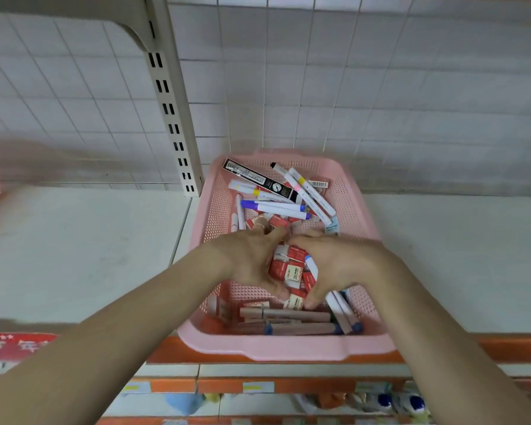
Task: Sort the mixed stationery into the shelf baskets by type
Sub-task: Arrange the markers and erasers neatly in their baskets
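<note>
The left hand and right hand face each other inside the pink basket, fingers curled inward and gripping a cluster of red-and-white erasers between them. Markers lie loose in the basket's far half. The basket sits on the shelf.

Basket on shelf; markers at back, erasers in middle.
</note>
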Available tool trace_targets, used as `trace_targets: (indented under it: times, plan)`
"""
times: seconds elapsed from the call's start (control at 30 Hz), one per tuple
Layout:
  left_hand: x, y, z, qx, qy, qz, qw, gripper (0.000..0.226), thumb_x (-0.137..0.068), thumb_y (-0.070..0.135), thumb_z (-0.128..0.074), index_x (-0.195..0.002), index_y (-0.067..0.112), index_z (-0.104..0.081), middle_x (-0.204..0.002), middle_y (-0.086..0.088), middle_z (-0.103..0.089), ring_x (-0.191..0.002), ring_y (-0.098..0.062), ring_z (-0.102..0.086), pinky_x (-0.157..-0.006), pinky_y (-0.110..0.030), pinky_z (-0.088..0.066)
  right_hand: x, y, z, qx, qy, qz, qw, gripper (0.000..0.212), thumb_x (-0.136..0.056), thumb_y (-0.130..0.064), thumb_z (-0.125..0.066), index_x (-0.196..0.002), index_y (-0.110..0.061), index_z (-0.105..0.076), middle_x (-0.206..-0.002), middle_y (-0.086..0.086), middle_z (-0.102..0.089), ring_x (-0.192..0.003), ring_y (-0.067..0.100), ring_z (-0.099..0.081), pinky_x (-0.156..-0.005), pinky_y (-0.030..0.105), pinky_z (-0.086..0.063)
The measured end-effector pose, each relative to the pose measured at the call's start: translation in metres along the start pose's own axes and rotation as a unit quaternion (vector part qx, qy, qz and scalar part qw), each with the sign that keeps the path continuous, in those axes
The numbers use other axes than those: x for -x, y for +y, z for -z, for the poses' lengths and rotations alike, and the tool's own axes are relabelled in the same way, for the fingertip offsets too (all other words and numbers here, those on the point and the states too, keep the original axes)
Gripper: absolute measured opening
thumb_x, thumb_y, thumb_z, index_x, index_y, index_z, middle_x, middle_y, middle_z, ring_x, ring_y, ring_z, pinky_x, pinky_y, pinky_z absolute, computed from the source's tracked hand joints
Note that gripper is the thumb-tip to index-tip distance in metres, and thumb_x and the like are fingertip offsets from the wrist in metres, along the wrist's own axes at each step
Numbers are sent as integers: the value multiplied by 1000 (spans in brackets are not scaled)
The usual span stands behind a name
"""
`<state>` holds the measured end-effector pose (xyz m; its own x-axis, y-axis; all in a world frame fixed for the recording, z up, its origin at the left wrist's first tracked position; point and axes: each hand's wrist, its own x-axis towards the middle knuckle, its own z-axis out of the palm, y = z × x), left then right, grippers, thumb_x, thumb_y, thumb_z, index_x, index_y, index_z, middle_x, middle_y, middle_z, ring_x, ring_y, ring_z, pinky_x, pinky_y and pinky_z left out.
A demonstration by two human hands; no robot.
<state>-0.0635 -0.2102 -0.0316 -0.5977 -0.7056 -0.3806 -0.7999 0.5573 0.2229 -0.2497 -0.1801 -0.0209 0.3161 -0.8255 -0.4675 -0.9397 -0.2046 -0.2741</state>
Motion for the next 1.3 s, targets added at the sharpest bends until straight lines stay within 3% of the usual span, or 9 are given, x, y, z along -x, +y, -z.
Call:
trace_targets:
  times: [0.17,0.3,0.43,0.53,0.6,0.8,0.93,1.07,1.3]
  plan:
    - [-2,2,0,7,-8,-17,1000,105,-76,65,-71,-152,22,-12,-141,-7,-48,-126,-28,-49,-101,-35,-41,0,1,0,0,37,18,999,85,-60,-28,-92,-134,-35,-49,-121,-13,-53,-111,14,-56,-93,34,-49]
    - [-3,1,-3,-8,13,-11,1000,95,-82,62,-68,-147,22,-12,-133,-7,-56,-115,-27,-55,-91,-33,-45,1,1,1,-6,120,40,992,75,-71,-24,-85,-136,-37,-49,-129,-12,-54,-115,15,-54,-95,33,-47]
    - [1,4,-6,-63,15,-7,998,105,-80,74,-60,-150,37,9,-146,-9,-49,-124,-31,-53,-94,-39,-47,14,-5,8,128,215,0,968,66,-62,-61,-81,-116,-31,-57,-110,-13,-50,-108,14,-47,-83,34,-43]
    - [2,9,-6,-124,-3,-18,992,106,-78,82,-50,-151,43,18,-146,-11,-48,-134,-34,-45,-103,-48,-46,22,-11,4,226,167,-74,957,58,-58,-72,-76,-86,-28,-52,-83,-12,-51,-73,13,-48,-62,30,-33]
    - [1,12,-6,-139,-2,-24,990,103,-81,80,-46,-153,40,15,-142,-10,-51,-130,-34,-48,-101,-50,-47,20,-16,1,235,109,-105,960,54,-61,-71,-75,-81,-26,-53,-77,-10,-55,-69,15,-51,-65,31,-35]
    - [0,12,-6,-101,40,-30,994,72,-99,58,-41,-155,39,0,-102,-5,-59,-89,-22,-49,-85,-39,-48,14,-13,-1,164,100,-101,976,43,-69,-63,-72,-90,-28,-59,-83,-10,-61,-74,15,-59,-66,30,-48]
    - [1,9,-7,-57,37,-20,997,60,-101,48,-45,-151,41,-11,-105,-5,-56,-93,-22,-54,-80,-37,-47,4,-12,-4,99,165,-125,973,29,-82,-51,-66,-93,-24,-61,-78,-6,-59,-67,13,-57,-56,27,-43]
    - [3,11,-6,-37,35,-3,999,58,-101,43,-50,-149,34,-19,-99,-2,-42,-93,-25,-51,-78,-38,-44,-4,-22,-4,54,171,-145,973,48,-80,-62,-68,-71,-20,-46,-71,-5,-51,-60,10,-47,-47,25,-28]
    - [10,10,4,34,-4,48,998,91,-85,56,-69,-150,15,-20,-137,-9,-47,-123,-29,-51,-99,-38,-46,-10,-27,-6,-18,174,-161,971,40,-76,-47,-79,-85,-18,-54,-76,-3,-55,-63,11,-51,-49,24,-33]
